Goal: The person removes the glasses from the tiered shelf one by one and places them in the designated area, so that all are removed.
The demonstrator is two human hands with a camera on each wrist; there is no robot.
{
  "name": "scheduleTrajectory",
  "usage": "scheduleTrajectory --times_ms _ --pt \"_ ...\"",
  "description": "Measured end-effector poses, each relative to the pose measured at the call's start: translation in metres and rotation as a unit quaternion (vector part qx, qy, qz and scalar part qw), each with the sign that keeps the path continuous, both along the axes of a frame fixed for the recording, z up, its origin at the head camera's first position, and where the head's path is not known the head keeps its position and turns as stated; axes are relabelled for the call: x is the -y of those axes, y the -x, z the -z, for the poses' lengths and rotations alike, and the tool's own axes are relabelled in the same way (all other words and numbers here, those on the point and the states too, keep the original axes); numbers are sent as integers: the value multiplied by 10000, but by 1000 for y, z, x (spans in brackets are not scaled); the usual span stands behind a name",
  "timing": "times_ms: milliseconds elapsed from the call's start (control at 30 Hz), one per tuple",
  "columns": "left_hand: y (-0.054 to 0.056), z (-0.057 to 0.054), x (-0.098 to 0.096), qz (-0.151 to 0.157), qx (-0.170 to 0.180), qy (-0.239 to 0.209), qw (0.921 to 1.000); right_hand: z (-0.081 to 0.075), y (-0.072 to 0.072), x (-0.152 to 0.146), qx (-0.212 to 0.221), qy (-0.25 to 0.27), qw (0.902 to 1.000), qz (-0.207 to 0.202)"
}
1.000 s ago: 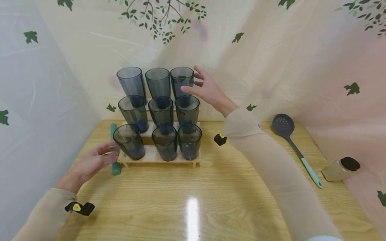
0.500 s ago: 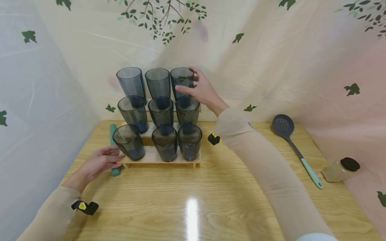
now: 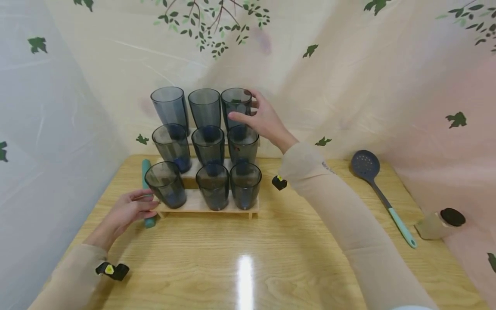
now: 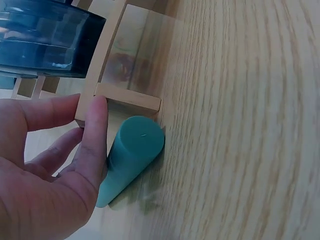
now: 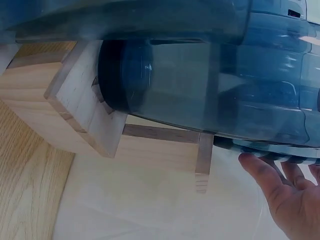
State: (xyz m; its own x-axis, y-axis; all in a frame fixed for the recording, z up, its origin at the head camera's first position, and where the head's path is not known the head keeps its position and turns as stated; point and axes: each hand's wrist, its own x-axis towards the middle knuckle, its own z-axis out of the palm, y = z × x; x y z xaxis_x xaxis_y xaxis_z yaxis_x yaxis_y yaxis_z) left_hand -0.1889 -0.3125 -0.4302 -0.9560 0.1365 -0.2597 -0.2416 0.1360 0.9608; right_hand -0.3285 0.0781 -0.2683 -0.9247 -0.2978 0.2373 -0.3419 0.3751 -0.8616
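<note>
A tiered wooden rack (image 3: 193,202) holds dark translucent glasses in three rows. My right hand (image 3: 269,122) grips the right-hand glass (image 3: 235,101) of the top row, thumb in front and fingers round its far side. In the right wrist view, the fingertips of this hand (image 5: 285,187) lie against the glass beside the rack (image 5: 160,147). Low at the left, my left hand (image 3: 125,213) pinches the front left corner of the rack, close to a tilted glass (image 3: 166,185). A teal cylinder (image 4: 135,150) lies just beneath that hand in the left wrist view.
On the table's right side lies a slotted skimmer (image 3: 365,165) with a mint handle. A small jar with a black lid (image 3: 452,217) stands near the right edge. Behind the rack rises a leaf-printed cloth (image 3: 310,86). The wooden table (image 3: 271,258) extends in front.
My right hand has moved left onto the top right glass, its fingers now round it. The left hand has moved right to the rack's corner. The glasses stay in their rows.
</note>
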Motion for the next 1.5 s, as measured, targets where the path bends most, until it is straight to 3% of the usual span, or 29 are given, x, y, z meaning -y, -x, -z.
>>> scheduleTrajectory --times_ms 400,833,1200,1500 --pt "0 3 16 449 79 -375 9983 1 1 2 82 -42 10000 -23" --pt "-3 -3 7 252 37 -340 9991 -2 2 -2 309 274 9991 -137" --pt "-4 -2 5 236 13 -337 9992 -1 2 -3 255 429 9987 -55" --pt "-3 -3 5 212 21 -305 9993 -10 3 -18 449 978 9942 31"
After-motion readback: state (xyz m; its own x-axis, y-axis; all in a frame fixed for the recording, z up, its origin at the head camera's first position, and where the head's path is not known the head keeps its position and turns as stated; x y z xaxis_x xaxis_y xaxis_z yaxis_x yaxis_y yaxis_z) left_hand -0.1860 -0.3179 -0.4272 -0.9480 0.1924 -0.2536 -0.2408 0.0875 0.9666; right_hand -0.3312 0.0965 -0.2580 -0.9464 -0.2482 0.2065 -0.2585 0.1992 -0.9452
